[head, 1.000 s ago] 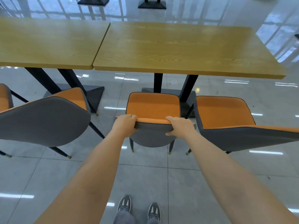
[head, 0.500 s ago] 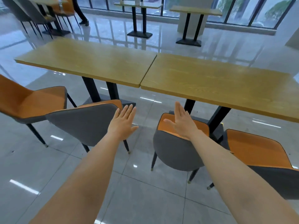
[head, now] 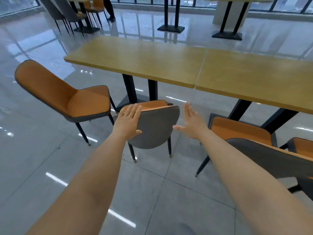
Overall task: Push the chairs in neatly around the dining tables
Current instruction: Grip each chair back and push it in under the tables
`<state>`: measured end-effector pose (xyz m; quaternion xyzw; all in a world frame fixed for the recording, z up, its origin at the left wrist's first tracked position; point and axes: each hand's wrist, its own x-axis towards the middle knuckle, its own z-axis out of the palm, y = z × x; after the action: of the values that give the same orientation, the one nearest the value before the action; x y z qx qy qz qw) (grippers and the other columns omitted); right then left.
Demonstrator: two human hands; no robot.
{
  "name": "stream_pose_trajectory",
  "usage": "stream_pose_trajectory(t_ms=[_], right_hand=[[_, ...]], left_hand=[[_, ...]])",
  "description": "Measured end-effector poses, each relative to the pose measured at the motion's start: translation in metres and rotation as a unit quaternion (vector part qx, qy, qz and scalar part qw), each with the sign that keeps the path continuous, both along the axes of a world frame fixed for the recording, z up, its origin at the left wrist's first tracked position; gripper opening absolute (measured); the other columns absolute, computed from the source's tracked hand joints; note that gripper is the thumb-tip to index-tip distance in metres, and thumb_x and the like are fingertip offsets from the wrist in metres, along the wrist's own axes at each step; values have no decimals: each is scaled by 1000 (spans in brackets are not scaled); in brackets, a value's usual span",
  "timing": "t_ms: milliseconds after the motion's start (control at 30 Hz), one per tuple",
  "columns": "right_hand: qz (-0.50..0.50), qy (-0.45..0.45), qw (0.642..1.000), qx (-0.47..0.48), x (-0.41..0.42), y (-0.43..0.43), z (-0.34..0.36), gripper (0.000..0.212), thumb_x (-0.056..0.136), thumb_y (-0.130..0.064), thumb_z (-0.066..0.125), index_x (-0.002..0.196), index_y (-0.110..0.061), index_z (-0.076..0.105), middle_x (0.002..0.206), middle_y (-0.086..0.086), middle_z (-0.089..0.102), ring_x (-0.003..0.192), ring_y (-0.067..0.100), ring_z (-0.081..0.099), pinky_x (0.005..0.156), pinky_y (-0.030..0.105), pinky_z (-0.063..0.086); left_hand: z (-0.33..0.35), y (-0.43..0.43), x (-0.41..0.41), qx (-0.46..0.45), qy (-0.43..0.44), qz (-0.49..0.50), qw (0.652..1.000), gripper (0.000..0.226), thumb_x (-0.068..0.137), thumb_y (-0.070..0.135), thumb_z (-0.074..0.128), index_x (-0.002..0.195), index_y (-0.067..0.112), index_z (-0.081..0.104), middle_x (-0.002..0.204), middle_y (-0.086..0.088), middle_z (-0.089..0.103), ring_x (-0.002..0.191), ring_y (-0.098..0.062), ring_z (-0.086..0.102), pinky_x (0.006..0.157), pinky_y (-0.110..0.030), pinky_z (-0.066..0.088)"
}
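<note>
The left hand (head: pixel 128 122) is spread flat, fingers straight, over the left edge of the grey back of a chair (head: pixel 156 128); whether the palm actually presses the backrest or sits just short of it cannot be told, but nothing is clasped. The right hand (head: pixel 191 123) is likewise flat and unclenched, fingers together and thumb out, in the air just to the right of that same backrest, not touching it.

The chair between the hands faces the table (head: pixel 140 61), its orange seat reaching under the near edge beside the table's black legs. Left of the left hand a second chair (head: pixel 67 97) stands turned sideways, its orange seat and backrest facing right, out from the table's corner. Right of the right hand a third chair (head: pixel 243 131) has its seat partly beneath the adjoining table (head: pixel 257 77), which butts against the first. A grey backrest of a nearer chair (head: pixel 274 160) cuts in under the right forearm. Everything stands on a glossy grey tiled floor (head: pixel 42 158). Beyond the tables more tables and chairs are near the windows.
</note>
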<state>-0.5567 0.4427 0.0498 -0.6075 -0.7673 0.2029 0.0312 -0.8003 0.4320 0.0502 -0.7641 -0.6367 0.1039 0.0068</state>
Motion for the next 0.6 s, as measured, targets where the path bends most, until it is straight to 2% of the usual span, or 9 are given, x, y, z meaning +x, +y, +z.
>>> stream_pose_trajectory(t_ms=[167, 300, 433, 533, 600], right_hand=[[22, -38, 999, 0, -33, 37, -21, 102, 89, -45, 55, 144, -8, -23, 156, 9, -24, 146, 22, -14, 119, 37, -2], [30, -44, 999, -9, -53, 81, -42, 110, 84, -40, 65, 144, -9, -22, 156, 10, -22, 146, 24, -13, 120, 37, -1], [37, -66, 997, -28, -62, 124, -61, 113, 80, -34, 70, 146, -12, -19, 157, 9, -19, 146, 25, -12, 121, 38, 2], [45, -102, 993, -44, -62, 144, -79, 111, 79, -27, 72, 147, -15, -15, 159, 9, -12, 147, 26, -7, 120, 40, 6], [50, -118, 991, -40, -61, 153, -88, 99, 82, -17, 68, 149, -18, -5, 160, 9, 3, 147, 29, 4, 119, 42, 13]], left_hand=[[-33, 30, -31, -41, 12, 20, 999, 94, 92, 32, 57, 148, 11, -16, 159, -9, -15, 148, -24, -10, 120, -42, 0], [-61, 67, -46, -36, 22, 49, 998, 82, 96, 12, 48, 148, 10, -16, 160, -10, -12, 148, -25, -7, 121, -43, 4], [-78, 105, -51, -60, 10, 47, 997, 84, 93, 7, 49, 148, 10, -13, 160, -9, -7, 148, -25, -5, 120, -43, 6], [-86, 126, -50, -73, -40, 32, 996, 77, 92, 6, 51, 150, 20, 3, 160, -6, 10, 148, -26, 9, 119, -43, 14], [-88, 134, -51, -97, -81, 21, 992, 66, 90, 3, 51, 147, 23, 24, 152, -5, 33, 140, -27, 31, 111, -42, 31]])
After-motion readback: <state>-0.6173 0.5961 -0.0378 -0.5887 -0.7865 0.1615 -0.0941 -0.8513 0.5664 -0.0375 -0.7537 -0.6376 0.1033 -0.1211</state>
